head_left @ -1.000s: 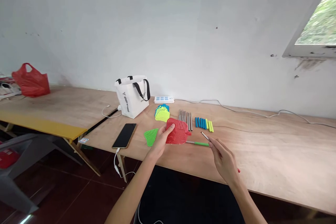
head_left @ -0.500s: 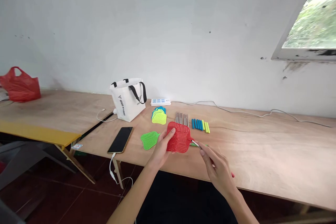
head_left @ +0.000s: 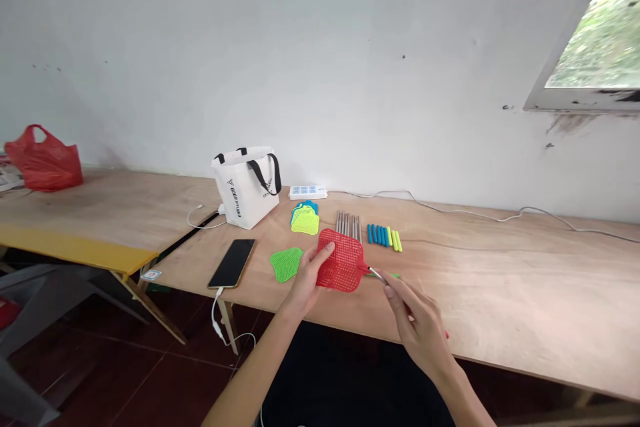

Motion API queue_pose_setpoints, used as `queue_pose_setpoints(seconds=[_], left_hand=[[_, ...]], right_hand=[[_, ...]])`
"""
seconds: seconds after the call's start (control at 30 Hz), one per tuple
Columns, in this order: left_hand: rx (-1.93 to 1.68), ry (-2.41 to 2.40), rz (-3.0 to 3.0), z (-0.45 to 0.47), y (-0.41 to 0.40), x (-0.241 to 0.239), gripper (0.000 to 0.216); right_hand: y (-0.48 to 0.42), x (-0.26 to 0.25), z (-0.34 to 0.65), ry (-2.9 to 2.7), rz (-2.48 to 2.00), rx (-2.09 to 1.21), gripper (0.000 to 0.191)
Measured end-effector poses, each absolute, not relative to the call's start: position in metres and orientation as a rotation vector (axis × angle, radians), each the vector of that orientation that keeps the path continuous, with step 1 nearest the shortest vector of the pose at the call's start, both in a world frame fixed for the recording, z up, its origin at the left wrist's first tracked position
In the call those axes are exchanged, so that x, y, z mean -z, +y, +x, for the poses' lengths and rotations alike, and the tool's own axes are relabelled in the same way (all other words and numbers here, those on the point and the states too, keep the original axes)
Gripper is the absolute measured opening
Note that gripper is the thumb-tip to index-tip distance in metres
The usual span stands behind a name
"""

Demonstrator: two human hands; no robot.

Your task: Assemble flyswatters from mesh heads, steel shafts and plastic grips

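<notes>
Left hand (head_left: 306, 280) is closed on a red mesh paddle (head_left: 343, 261), its thumb laid across the face and its fingers mostly hidden behind. By the right hand (head_left: 417, 320), a thin metal rod (head_left: 379, 275) is pinched between thumb and fingers, a red end (head_left: 447, 334) being left visible past the palm. The rod's tip is held at the paddle's narrow neck; whether it is seated inside cannot be told. Both pieces are held above the worktop (head_left: 500, 293). A green mesh paddle (head_left: 287, 264) is laid to the left. Farther back, loose metal rods (head_left: 344, 222) are lined up beside blue grips (head_left: 379, 235) and yellow grips (head_left: 396, 240).
</notes>
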State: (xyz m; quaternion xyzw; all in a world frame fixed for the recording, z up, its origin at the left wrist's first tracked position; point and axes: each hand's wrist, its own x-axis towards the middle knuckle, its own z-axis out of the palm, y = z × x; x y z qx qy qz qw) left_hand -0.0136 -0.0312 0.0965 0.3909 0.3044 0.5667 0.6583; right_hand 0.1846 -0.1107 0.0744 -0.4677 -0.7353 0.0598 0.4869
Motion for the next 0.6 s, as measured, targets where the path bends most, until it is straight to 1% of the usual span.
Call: queue_pose_setpoints(seconds=[0.1,0.3,0.47,0.6], left_hand=[[-1.297,0.678,0.858,-0.0158,-0.0311,-0.0965,0.038],[-1.280,0.680,0.819,-0.0089,-0.0356,-0.0964,0.034],[-1.324,0.647,0.716,-0.0106,-0.0341,-0.0983,0.031],[-1.350,0.661,0.713,-0.0142,-0.0328,-0.0974,0.031]], right_hand=[[-0.1125,-0.0761,0.1859,-1.773,-1.141,-0.125,0.038],[-0.1121,-0.0745,0.1773,-1.887,-1.088,-0.185,0.038],[-0.1148,-0.0744,0.1788,-1.755,-1.068,-0.122,0.036],[-0.1157,-0.0754,0.1800,-1.779,-1.102,-0.138,0.036]])
